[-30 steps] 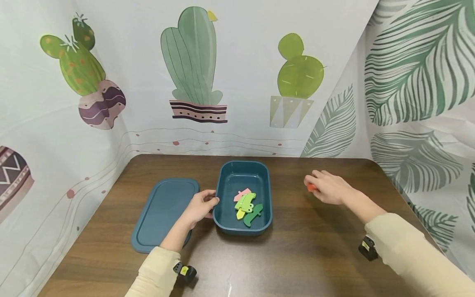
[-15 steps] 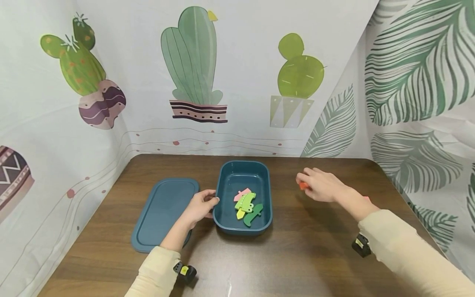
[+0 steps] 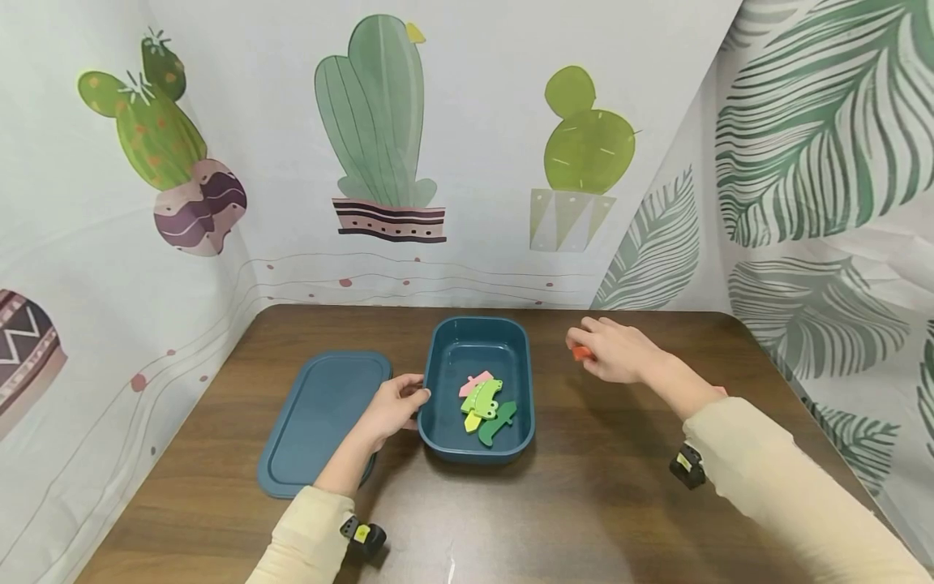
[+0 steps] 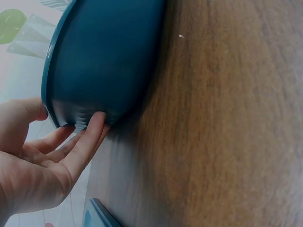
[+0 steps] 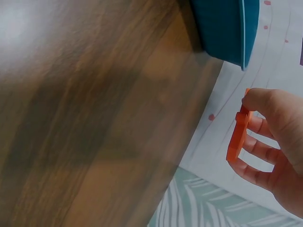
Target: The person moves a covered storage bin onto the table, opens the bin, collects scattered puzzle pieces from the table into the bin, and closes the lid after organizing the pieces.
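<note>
1. Four flat pieces (image 3: 483,400) (pink, light green, yellow, dark green) already lie in the teal box (image 3: 447,367) on the table (image 3: 598,478); its lid (image 3: 321,418) lies beside it, off.
2. One orange piece (image 5: 238,134) is left outside, pinched in the right hand (image 3: 613,351), which is raised just right of the box.
3. Left hand (image 3: 394,403) rests relaxed fingers against the box's left wall.

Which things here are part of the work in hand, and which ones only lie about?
In the work:
- orange piece, pinched by the right hand
- blue box, its wall touched by the left hand
- flat pieces inside the box

Lying about:
- lid, flat on the table
</note>
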Tool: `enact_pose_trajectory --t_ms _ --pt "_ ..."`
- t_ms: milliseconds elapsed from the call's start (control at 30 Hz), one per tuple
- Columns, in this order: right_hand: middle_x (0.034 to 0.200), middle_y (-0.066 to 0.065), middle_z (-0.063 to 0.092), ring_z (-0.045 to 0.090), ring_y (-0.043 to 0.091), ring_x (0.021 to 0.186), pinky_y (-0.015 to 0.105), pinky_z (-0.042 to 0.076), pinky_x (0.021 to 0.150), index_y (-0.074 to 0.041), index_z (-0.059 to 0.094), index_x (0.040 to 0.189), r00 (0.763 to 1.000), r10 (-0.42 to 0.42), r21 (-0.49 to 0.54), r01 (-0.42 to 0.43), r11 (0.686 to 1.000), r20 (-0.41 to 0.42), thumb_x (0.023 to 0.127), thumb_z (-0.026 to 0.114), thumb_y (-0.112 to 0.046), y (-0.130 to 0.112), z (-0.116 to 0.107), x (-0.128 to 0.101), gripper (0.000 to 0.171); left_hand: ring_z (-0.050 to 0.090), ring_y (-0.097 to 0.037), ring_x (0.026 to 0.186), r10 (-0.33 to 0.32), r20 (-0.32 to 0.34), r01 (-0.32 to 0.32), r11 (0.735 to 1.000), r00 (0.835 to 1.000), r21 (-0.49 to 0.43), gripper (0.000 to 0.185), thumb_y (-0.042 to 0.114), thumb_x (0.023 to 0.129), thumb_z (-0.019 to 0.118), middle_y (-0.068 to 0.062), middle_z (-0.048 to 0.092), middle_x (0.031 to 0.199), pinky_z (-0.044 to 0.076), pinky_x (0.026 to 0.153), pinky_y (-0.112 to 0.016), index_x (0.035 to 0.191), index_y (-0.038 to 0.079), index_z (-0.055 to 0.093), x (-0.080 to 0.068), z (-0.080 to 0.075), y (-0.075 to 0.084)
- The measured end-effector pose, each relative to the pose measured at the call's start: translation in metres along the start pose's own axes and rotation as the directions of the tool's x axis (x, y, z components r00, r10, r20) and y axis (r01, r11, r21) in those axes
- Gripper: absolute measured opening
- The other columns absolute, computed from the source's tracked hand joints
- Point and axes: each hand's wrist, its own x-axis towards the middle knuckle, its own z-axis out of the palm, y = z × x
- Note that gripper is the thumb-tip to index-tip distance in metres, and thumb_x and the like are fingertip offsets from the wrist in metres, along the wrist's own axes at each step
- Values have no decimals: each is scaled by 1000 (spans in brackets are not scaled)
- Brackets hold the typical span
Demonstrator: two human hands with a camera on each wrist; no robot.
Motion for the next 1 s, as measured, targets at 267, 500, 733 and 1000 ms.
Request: enact_pose_trajectory --t_ms 267,500,733,1000 --pt "83 -1 49 52 23 80 33 44 48 -19 57 93 999 -38 -7 38 999 -5 73 68 -11 -11 -1 14 24 61 -29 89 -5 -3 5 1000 1000 -5 42 10 91 53 -25 57 110 57 65 -38 128 -7 46 1 0 -1" --pt "84 -1 50 52 23 79 32 43 49 -20 57 93 998 -67 -13 67 998 13 74 68 -13 -22 1 24 24 62 -28 87 -1 -4 1 1000 1000 -5 42 10 90 54 -25 57 110 57 65 -38 128 -7 46 1 0 -2" --pt "84 -1 49 51 22 77 31 43 49 -20 56 93 995 -99 -15 100 995 8 74 67 -13 -32 0 34 22 62 -28 89 -8 -7 8 1000 1000 1 41 10 91 53 -24 57 110 57 65 -38 128 -7 46 0 0 1" --pt "84 0 49 49 20 76 28 42 51 -20 55 93 992 -116 -13 117 993 55 78 65 -14 -45 -6 48 19 62 -28 89 -10 -9 10 1000 1000 6 41 10 91 53 -24 57 111 57 66 -39 128 -7 47 -2 0 3"
